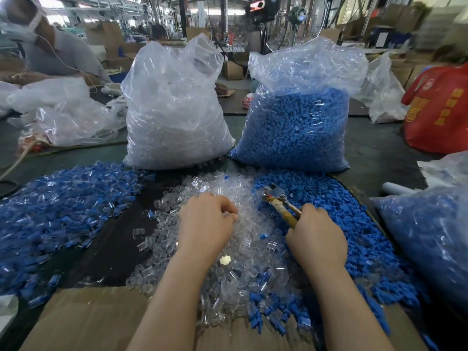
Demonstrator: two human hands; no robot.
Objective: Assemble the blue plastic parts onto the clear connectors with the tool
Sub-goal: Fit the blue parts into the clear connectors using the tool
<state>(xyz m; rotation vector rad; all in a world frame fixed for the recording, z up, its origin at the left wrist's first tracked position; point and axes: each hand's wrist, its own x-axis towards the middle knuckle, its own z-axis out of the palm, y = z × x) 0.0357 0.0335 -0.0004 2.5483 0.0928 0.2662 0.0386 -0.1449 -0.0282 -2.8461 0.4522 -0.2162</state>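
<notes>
Over bench-edge cardboard point(83, 323), left hand point(206, 221) curled into light, slippery clear connectors point(228, 249), pinch unclear; right hand point(316, 236) gripping pliers point(278, 201) by handles.

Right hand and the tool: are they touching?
Touching. The head view shows the right hand with its fingers curled round the tool's taped handles, and the metal head pointing out over the pile of blue plastic parts.

I count two tall upright bags: one of clear connectors point(174, 117), one of blue parts point(296, 127). Three loose heaps lie before them: assembled pieces point(58, 214), clear connectors point(243, 249), blue parts point(354, 224). One tool point(279, 202). Two hands: left point(207, 221), right point(316, 236).
</notes>
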